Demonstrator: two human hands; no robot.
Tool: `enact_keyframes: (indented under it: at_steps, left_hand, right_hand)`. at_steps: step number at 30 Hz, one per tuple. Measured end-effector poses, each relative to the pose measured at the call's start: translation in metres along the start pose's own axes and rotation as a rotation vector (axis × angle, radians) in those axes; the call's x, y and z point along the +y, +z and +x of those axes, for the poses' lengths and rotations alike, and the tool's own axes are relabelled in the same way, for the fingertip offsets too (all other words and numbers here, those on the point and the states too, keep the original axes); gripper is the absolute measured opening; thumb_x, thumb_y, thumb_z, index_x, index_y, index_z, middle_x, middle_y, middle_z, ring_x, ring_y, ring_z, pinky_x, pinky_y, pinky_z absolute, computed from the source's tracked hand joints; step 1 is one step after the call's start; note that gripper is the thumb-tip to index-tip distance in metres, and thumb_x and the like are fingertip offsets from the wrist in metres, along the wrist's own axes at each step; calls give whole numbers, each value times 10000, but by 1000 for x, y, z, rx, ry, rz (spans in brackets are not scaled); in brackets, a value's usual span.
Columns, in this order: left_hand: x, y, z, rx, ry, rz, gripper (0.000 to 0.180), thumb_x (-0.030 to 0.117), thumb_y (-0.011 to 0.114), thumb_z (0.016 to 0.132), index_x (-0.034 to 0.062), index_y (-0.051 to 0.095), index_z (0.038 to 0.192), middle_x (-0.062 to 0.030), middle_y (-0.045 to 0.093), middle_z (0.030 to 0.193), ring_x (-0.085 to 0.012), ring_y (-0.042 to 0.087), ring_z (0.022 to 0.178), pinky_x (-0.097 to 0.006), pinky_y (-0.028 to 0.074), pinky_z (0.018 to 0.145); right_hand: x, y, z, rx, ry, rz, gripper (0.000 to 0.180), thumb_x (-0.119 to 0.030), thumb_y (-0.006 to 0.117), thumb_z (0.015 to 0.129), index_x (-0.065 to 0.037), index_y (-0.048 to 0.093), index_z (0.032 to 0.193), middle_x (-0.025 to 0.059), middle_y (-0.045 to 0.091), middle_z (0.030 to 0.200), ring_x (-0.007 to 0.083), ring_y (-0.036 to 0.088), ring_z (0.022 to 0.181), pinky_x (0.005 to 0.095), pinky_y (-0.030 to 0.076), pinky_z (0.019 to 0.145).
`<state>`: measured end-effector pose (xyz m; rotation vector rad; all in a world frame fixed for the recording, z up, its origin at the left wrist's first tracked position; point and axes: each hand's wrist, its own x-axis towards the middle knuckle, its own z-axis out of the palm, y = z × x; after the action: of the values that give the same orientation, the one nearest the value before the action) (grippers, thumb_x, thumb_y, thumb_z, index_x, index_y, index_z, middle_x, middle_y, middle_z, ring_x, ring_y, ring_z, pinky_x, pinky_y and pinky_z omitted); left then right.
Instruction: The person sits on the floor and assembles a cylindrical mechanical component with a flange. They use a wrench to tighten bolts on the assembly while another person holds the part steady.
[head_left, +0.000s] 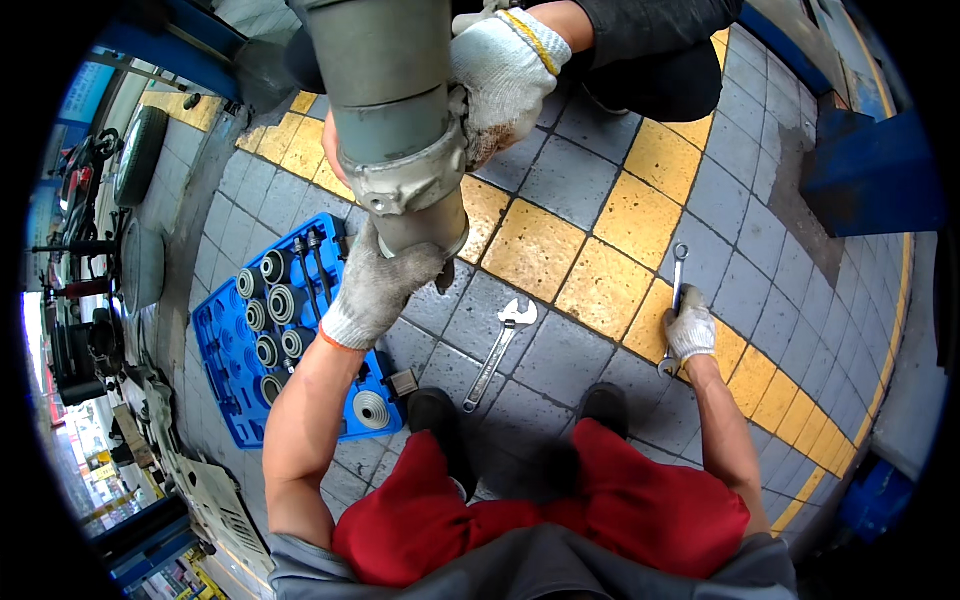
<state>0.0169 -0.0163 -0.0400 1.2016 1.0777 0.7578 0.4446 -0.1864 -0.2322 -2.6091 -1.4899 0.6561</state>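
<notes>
A thick grey metal cylinder (395,100) comes down from the top, with a cast collar (410,178) around its lower part. My left hand (375,290), in a grey-white knit glove, is closed around the cylinder's lower end; some fingers are hidden behind it. At the right, my gloved right hand (690,328) grips a combination wrench (680,265) low over the tiles, its two ends sticking out beyond the fist. Between my hands an adjustable wrench (497,355) lies on the floor. A co-worker's gloved hand (505,85) is against the collar's right side.
A blue tool case (225,365) with several metal press sleeves lies open at my left, a small block (403,383) beside it. The co-worker crouches opposite me. Blue lift posts (870,165) stand at the far right and far left. A tire (140,155) stands at the left.
</notes>
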Motion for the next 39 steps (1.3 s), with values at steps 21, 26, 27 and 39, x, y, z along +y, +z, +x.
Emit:
enact_keyframes:
  at_steps: [21,26,27,39]
  left_hand:
    - [10,11,-1,17,38,424,617,78,864,662,16,648,1236,-63,707,1137,-156,655,1026,-325,550,908]
    - [35,30,-3,40,-9,482,657,197,926,671,21,649,1239,-83,714,1145,-167,675,1021,-330,554,918]
    - [28,27,-2,35,5,470,703,250,945,669,21,642,1261,-101,711,1179,-192,673,1064,-341,543,948]
    - [11,22,-6,-110,211,560,484,384,830,796,127,704,1186,-88,746,1077,-237,716,1002,-398,566,896]
  right_hand:
    - [-8,19,5,4,-6,-196,462,-161,686,857,-9,508,1256,279,613,1158,468,683,981,530,569,839]
    - [-9,19,3,18,-10,-249,392,-90,640,845,3,518,1205,278,616,1156,462,686,976,508,567,867]
    - [-7,21,3,20,-20,-246,374,-76,628,842,3,525,1193,280,617,1158,465,686,977,509,566,868]
    - [-15,12,1,-124,39,-30,366,-92,544,869,7,566,1221,326,658,1168,521,628,1112,533,508,969]
